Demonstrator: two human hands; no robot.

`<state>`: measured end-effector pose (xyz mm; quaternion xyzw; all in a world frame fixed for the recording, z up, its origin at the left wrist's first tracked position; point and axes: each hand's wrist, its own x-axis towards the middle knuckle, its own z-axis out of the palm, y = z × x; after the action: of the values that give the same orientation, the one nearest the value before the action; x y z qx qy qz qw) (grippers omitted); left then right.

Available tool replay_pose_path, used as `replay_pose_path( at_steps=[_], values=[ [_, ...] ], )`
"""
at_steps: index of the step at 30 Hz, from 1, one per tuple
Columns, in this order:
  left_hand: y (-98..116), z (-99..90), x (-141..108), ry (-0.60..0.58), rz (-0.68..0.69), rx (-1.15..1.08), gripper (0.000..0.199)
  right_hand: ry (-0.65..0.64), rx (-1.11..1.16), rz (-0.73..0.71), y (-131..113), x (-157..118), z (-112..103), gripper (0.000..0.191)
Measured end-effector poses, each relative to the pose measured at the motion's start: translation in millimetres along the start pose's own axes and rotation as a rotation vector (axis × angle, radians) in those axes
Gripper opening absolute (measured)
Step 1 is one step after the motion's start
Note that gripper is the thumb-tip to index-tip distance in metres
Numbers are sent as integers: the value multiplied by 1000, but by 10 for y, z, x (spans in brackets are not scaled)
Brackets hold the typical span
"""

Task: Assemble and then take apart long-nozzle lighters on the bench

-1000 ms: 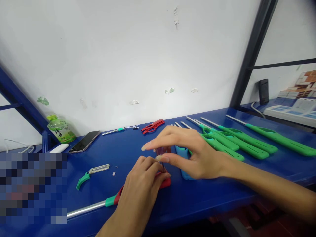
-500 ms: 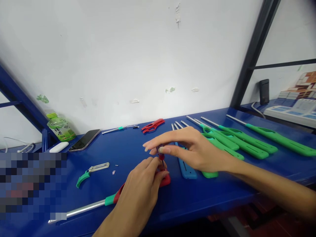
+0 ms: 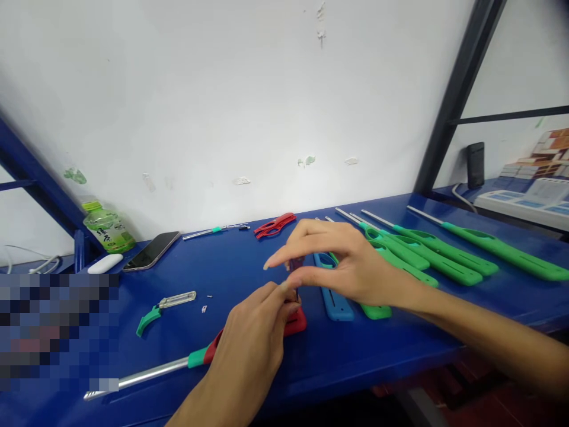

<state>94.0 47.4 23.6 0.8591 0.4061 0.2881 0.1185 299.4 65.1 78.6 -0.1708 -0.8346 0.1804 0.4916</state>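
Note:
My left hand is closed over a red long-necked gas lighter, pressing it against the blue table, its metal tube pointing to the lower left. Above the lighter's handle end, my right hand pinches a small screwdriver that stands roughly upright. Its tip is hidden behind the left fingers, which lie close around the shaft. Just right of the hands lie a blue lighter and several green lighters.
Left on the table are a clear fuel tank, a green trigger and tiny scraps. Behind them lie a metal tube with wires, red shell halves, a phone, a white case and a bottle.
The right fingers have shifted around the screwdriver handle, the thumb coming lower, near the left fingertips. The left hand and red lighter stay almost in place.

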Motion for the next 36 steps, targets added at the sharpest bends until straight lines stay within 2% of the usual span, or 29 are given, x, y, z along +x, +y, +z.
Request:
replay_pose_path(
  at_steps=[2,5,7,10,13,15,17,19,21,23,27,28,32,33,36],
  values=[
    [-5,6,-4,-7,4,-4,28,-22,-22,2,-14,3,-16,24],
    [-7,6,-7,-11,-2,-11,28,-88,78,60,-24,9,-32,31],
    [-7,-11,-17,-26,-10,-15,28,-47,70,46,-9,9,-30,27],
    [-8,-84,-53,-70,-49,58,17,56,-61,-17,22,6,-24,16],
    [1,-203,-88,-217,-121,232,22,-7,-70,4,15,10,-36,25],
    [18,-275,-93,-355,-160,316,18,-99,35,51,-7,16,-43,34],
    [39,-317,-82,-431,-181,351,19,-139,176,112,-22,22,-37,35],
    [57,-328,-62,-441,-190,350,21,-103,196,139,-24,26,-22,25],
    [69,-322,-43,-446,-195,340,23,-21,43,84,-19,29,-9,18],
    [77,-318,-31,-450,-201,339,25,7,-111,10,-21,33,-7,19],
    [94,-335,-37,-449,-216,335,21,-97,1,28,-30,35,-10,33],
    [99,-341,-42,-448,-215,332,20,-90,10,34,-25,32,-5,35],
    [122,-345,-59,-447,-206,355,17,75,-196,-5,4,18,4,18],
    [127,-343,-60,-448,-205,365,16,81,-226,0,3,18,-4,17],
    [142,-342,-53,-452,-205,376,15,-48,-116,52,-26,28,-39,29]
  ],
)
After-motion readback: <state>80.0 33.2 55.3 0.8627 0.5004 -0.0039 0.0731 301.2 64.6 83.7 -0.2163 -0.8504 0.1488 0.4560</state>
